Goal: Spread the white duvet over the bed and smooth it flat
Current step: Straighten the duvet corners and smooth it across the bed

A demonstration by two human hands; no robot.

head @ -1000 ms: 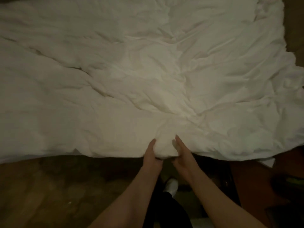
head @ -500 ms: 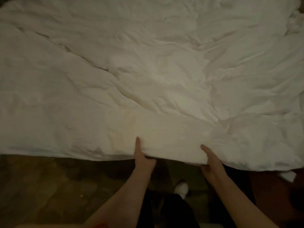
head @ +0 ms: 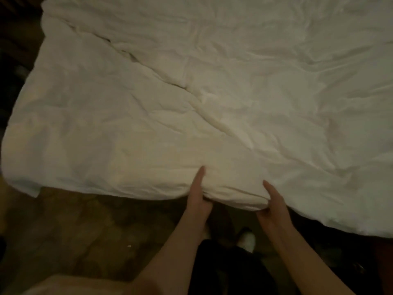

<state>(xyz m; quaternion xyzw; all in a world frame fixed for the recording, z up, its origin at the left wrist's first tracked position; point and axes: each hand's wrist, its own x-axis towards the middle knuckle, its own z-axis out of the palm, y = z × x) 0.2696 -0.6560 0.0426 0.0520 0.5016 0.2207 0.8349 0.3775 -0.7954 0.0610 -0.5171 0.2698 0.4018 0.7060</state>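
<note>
We can read no text, label, brand, number or sign anywhere in the frame. The white duvet [head: 212, 103] that fills most of the picture shows us only plain creased fabric, with no tag or print that we can make out. The dim floor [head: 85, 226] along the lower left is too dark and blurred for us to tell any lettering.
</note>
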